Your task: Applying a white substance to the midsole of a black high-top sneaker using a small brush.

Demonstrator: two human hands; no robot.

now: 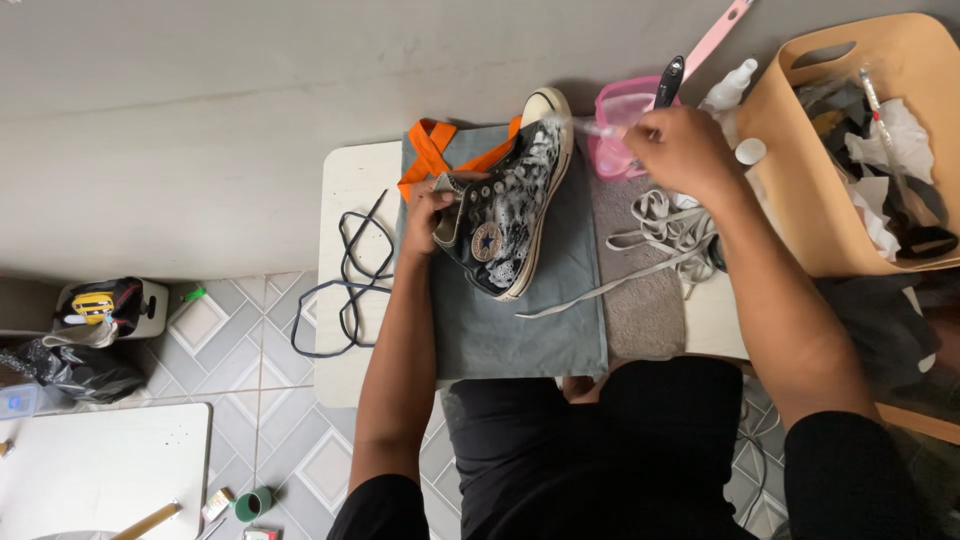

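One sneaker [505, 215], two hands

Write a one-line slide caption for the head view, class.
Left hand steadies a dark high-top sneaker on a grey cloth while the right hand holds a thin tool by the toe.

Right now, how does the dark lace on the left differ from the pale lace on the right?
The dark lace is thin and cord-like; the pale lace is flat and wide. The dark lace hangs off the table's left edge; the pale one is bunched under the right hand. Both lie loose, out of the shoe.
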